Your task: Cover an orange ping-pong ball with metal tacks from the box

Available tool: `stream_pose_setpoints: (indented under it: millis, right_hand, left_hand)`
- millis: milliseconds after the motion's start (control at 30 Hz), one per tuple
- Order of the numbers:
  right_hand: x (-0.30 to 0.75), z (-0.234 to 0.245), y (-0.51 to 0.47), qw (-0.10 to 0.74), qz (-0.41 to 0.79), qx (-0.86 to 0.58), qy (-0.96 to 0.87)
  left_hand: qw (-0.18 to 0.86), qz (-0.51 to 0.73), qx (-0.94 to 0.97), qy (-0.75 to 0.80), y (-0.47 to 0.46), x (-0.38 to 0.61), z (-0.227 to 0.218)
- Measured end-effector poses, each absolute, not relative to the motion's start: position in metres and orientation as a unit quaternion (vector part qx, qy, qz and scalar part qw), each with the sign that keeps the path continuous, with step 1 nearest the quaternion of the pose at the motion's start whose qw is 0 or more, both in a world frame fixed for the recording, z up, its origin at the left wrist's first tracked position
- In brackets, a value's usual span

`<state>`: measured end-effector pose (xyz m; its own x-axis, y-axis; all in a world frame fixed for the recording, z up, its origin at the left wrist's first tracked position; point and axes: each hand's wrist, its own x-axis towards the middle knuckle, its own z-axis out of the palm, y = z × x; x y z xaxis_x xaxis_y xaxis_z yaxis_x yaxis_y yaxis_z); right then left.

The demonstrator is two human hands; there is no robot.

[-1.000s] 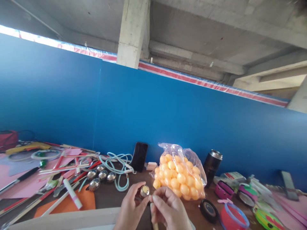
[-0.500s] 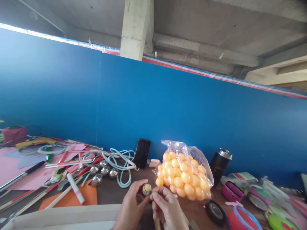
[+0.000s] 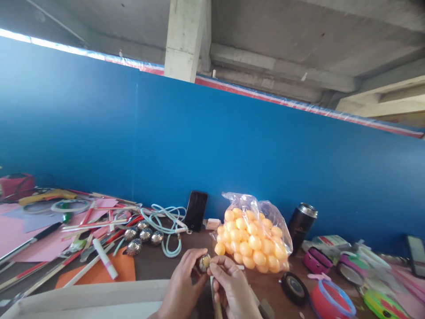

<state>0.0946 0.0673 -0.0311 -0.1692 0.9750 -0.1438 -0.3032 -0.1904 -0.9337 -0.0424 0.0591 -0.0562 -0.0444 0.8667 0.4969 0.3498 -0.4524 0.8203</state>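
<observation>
My left hand (image 3: 184, 281) is closed around a small round shiny ball (image 3: 204, 263), gripped between thumb and fingers. The ball has a tan patch facing me. My right hand (image 3: 232, 281) is pinched at the ball's right edge, its thumb and forefinger pressed together. Whatever sits in that pinch is too small to make out. A thin pale stick (image 3: 216, 305) shows below the right fingers; whether they hold it is hidden. Left of my hands lie several similar silver balls (image 3: 145, 235) by a looped light-blue cord (image 3: 171, 248).
A clear bag of orange balls (image 3: 254, 241) stands just beyond my hands, a dark phone (image 3: 196, 210) leaning behind. A black flask (image 3: 302, 221), a roll of black tape (image 3: 294, 288) and a pink pouch (image 3: 318, 260) are right. A white box edge (image 3: 89, 294) and sticks fill the left.
The ball has turned a little in my left fingers, so its tan patch faces more to the right. My view has shifted slightly to the right.
</observation>
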Motion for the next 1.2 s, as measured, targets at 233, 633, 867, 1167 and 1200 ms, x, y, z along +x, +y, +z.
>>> stream_pose_setpoints:
  millis: [233,633,867,1167,1200]
  right_hand:
    - [0.099,-0.030,0.066,0.466,0.644,-0.418,-0.440]
    - [0.106,-0.029,0.067,0.455,0.675,-0.397,-0.423]
    - [0.109,-0.028,0.066,0.445,0.634,-0.412,-0.478]
    - [0.113,-0.022,0.067,0.424,0.624,-0.429,-0.496]
    - [0.113,-0.022,0.067,0.423,0.627,-0.429,-0.495]
  left_hand:
    - [0.238,0.540,0.653,0.475,0.059,-0.042,-0.053]
    - [0.270,0.540,0.649,0.463,0.061,-0.043,-0.054]
    - [0.275,0.538,0.652,0.458,0.058,-0.042,-0.049]
    - [0.294,0.521,0.657,0.459,0.056,-0.043,-0.045]
    - [0.295,0.521,0.657,0.459,0.056,-0.043,-0.045]
